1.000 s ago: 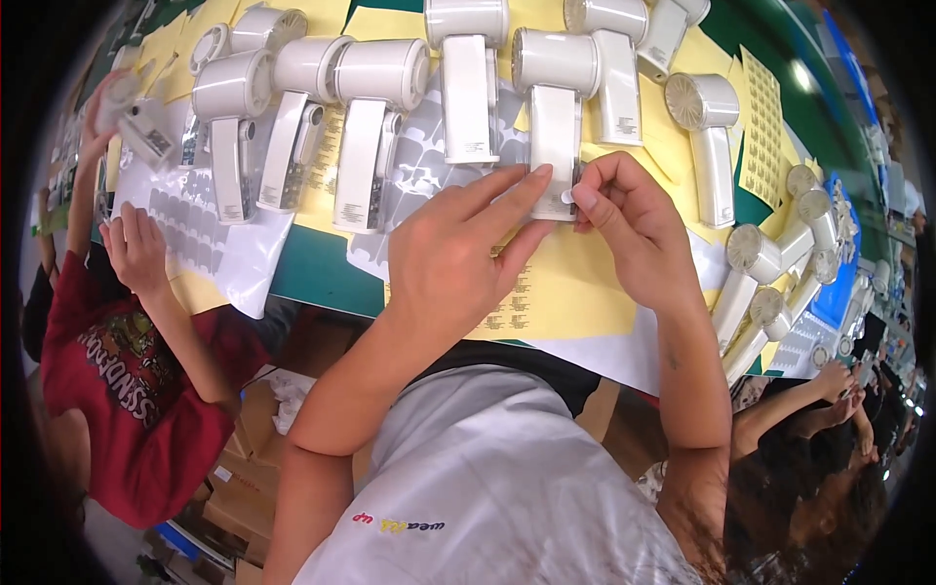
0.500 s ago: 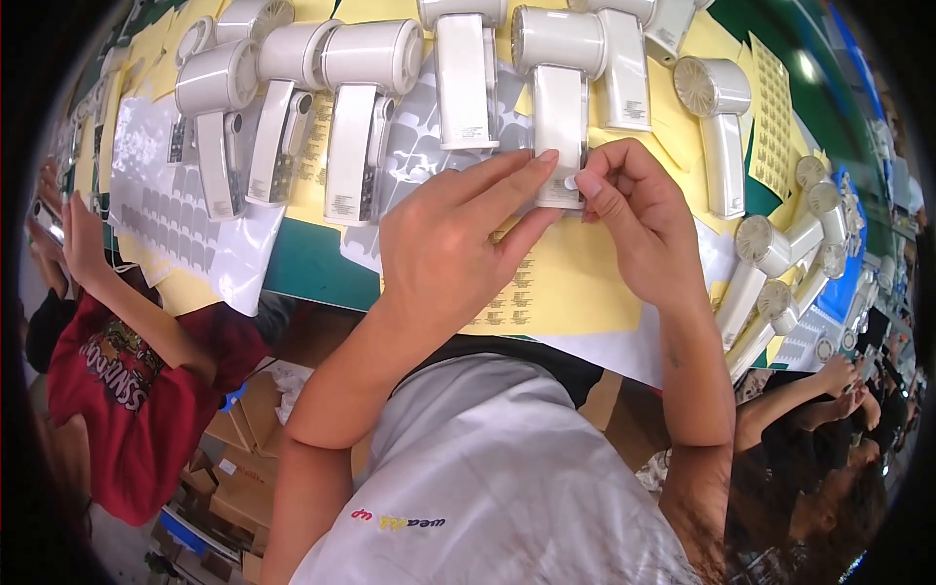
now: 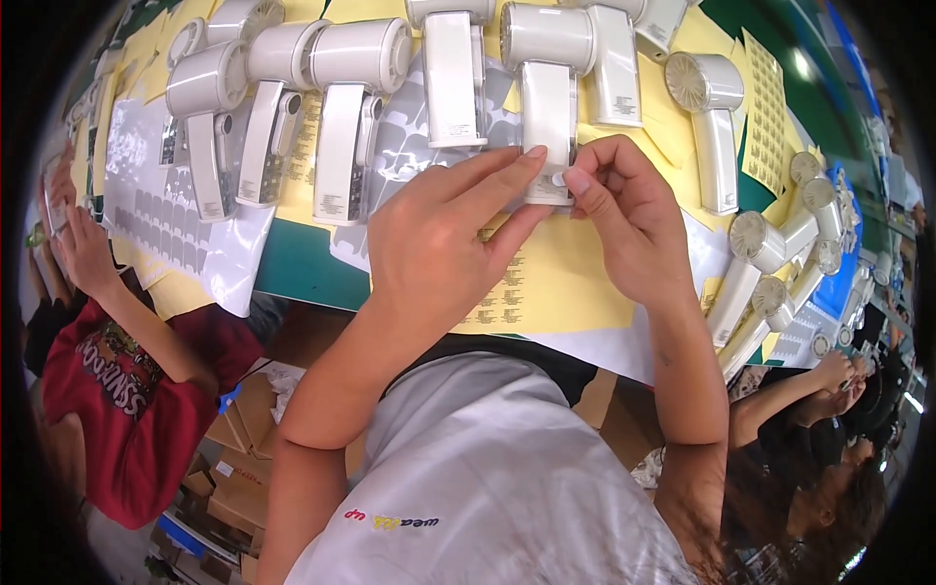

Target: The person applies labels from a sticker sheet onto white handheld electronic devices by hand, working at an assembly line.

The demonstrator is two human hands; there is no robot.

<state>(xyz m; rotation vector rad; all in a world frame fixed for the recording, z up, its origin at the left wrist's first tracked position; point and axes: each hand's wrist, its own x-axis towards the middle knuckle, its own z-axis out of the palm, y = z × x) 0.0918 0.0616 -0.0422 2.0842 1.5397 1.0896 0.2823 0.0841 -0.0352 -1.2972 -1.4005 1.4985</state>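
Observation:
A white handheld fan (image 3: 548, 107) lies in front of me with its round head pointing away and its handle end toward me. My left hand (image 3: 424, 229) grips the end of that handle, index finger along its face and thumb at its lower edge. My right hand (image 3: 634, 224) is closed in a pinch beside the same end. Between its thumb and index finger shows a small white piece (image 3: 559, 178), held against or just over the handle; I cannot tell which. Part of the handle end is hidden by my fingers. Yellow label sheets (image 3: 575, 283) lie beneath both hands.
Several more white fans (image 3: 341, 146) lie to the left, beyond and right (image 3: 717, 146) on the green table (image 3: 307, 268). Grey-patterned clear sheets (image 3: 161, 224) spread at the left. A person in a red shirt (image 3: 146, 400) works at the left; another person's hands (image 3: 838, 375) are at the right.
The view has shifted slightly, so the table's contents sit a little further left. My two hands keep nearly the same grip at the fan. The left co-worker's hands have moved.

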